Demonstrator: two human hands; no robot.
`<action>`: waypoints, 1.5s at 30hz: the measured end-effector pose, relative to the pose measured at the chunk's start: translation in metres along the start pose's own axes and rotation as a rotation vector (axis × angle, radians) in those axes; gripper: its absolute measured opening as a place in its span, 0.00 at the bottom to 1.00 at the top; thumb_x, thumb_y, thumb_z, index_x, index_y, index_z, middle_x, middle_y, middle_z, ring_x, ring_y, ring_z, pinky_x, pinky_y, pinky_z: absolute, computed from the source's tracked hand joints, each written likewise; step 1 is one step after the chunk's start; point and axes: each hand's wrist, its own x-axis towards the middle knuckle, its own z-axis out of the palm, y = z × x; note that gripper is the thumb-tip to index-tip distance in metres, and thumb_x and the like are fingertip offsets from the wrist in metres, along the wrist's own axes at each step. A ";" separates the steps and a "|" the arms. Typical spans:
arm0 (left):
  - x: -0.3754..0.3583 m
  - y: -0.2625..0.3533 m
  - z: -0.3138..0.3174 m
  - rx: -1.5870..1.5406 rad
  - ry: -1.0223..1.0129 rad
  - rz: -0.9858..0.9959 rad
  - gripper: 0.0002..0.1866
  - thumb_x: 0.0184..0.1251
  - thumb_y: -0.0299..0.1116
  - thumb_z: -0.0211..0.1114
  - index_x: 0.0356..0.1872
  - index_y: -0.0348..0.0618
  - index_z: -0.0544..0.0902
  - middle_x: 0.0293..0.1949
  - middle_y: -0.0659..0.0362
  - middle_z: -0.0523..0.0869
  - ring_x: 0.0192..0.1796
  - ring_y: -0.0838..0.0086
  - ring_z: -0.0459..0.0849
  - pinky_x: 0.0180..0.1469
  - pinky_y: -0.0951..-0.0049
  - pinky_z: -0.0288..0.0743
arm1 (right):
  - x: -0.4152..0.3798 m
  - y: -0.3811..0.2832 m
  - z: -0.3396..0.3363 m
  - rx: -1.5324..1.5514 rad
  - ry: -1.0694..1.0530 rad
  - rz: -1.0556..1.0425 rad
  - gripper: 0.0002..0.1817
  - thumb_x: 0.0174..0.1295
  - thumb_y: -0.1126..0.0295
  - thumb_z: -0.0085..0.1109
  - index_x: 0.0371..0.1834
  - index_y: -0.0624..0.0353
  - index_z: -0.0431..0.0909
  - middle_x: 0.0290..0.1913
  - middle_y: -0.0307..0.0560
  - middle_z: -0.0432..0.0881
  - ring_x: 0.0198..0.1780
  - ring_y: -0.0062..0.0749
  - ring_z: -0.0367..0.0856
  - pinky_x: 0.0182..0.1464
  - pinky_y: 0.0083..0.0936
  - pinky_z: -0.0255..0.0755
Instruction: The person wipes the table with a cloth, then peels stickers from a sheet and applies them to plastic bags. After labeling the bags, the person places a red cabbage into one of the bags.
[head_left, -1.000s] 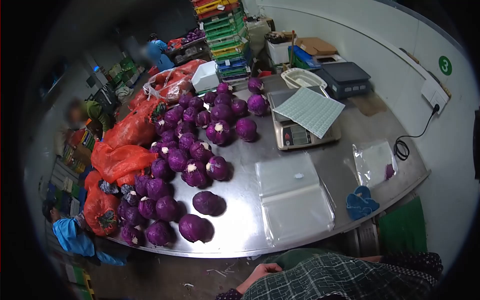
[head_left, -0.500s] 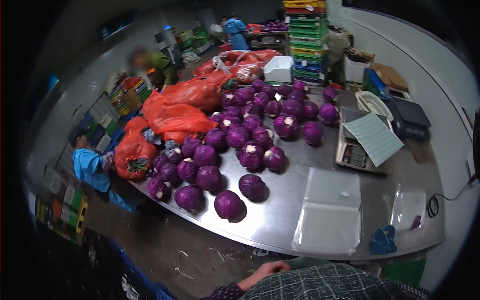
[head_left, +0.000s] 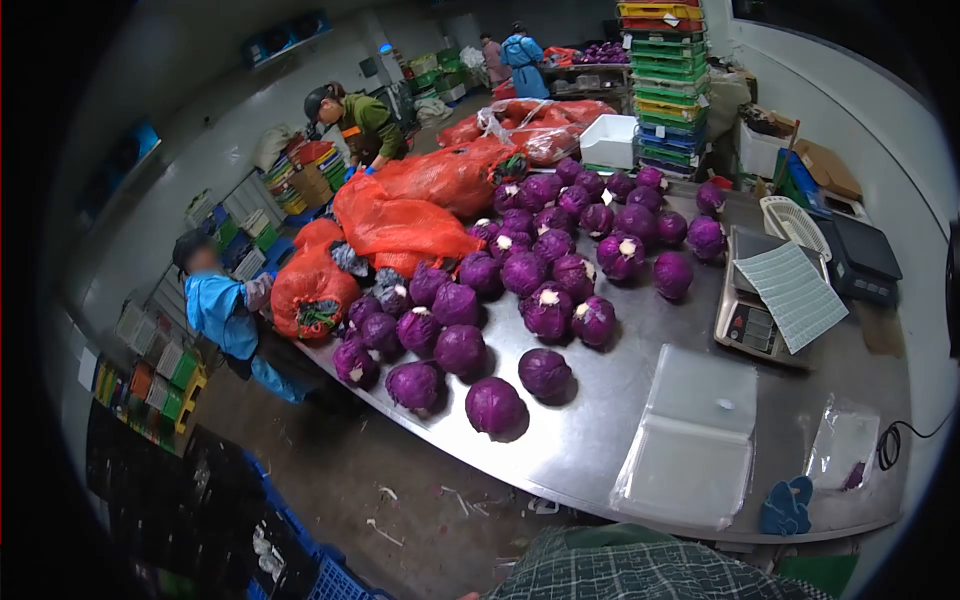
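Observation:
Only a sliver of my left hand [head_left: 470, 596] shows at the bottom edge, its fingers out of sight; my right hand is not visible. The checked dark green cloth on my body [head_left: 640, 568] covers the bottom middle. Many purple cabbages [head_left: 495, 406] lie loose across the steel table [head_left: 570, 445]. Nearer me is a stack of clear plastic bags [head_left: 690, 440], with a blue cloth item [head_left: 787, 505] to its right. A scale [head_left: 755, 325] carries a pale textured sheet [head_left: 793, 292].
Red mesh sacks [head_left: 405, 225] fill the table's left and far side. A person in blue [head_left: 225, 310] stands at the left, another in green [head_left: 368, 125] behind the sacks. Stacked crates [head_left: 670, 90], a white bin [head_left: 608, 143] and a dark scale [head_left: 855, 260] stand farther off.
The view has shifted, so the table sits further right. My left hand has dropped almost wholly out of the frame. The person in green has come more fully into view.

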 end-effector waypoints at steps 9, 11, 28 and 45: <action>0.012 -0.081 0.001 -0.200 -0.199 0.016 0.19 0.71 0.33 0.57 0.60 0.39 0.73 0.53 0.60 0.81 0.51 0.77 0.80 0.55 0.74 0.74 | 0.004 -0.003 -0.007 -0.017 0.000 0.007 0.14 0.57 0.65 0.60 0.38 0.66 0.78 0.34 0.49 0.78 0.36 0.35 0.76 0.38 0.33 0.72; 0.008 -0.097 0.003 -0.230 -0.205 0.022 0.20 0.71 0.33 0.57 0.61 0.38 0.72 0.54 0.60 0.81 0.51 0.77 0.79 0.56 0.74 0.74 | 0.002 -0.002 -0.005 -0.013 0.002 0.016 0.14 0.57 0.65 0.60 0.38 0.66 0.77 0.34 0.50 0.78 0.35 0.36 0.76 0.38 0.33 0.72; -0.002 -0.104 -0.008 -0.273 -0.275 -0.031 0.18 0.71 0.33 0.56 0.58 0.37 0.73 0.53 0.59 0.81 0.50 0.76 0.80 0.54 0.73 0.74 | -0.013 0.001 0.003 0.000 0.014 0.082 0.13 0.55 0.63 0.61 0.33 0.65 0.77 0.29 0.52 0.75 0.32 0.42 0.75 0.35 0.36 0.71; 0.008 -0.046 -0.045 -0.089 -0.304 -0.144 0.14 0.68 0.33 0.57 0.48 0.34 0.79 0.43 0.57 0.85 0.43 0.76 0.81 0.48 0.74 0.75 | -0.058 0.024 0.024 0.121 0.027 0.119 0.14 0.54 0.62 0.62 0.28 0.64 0.76 0.24 0.54 0.72 0.29 0.49 0.75 0.32 0.39 0.71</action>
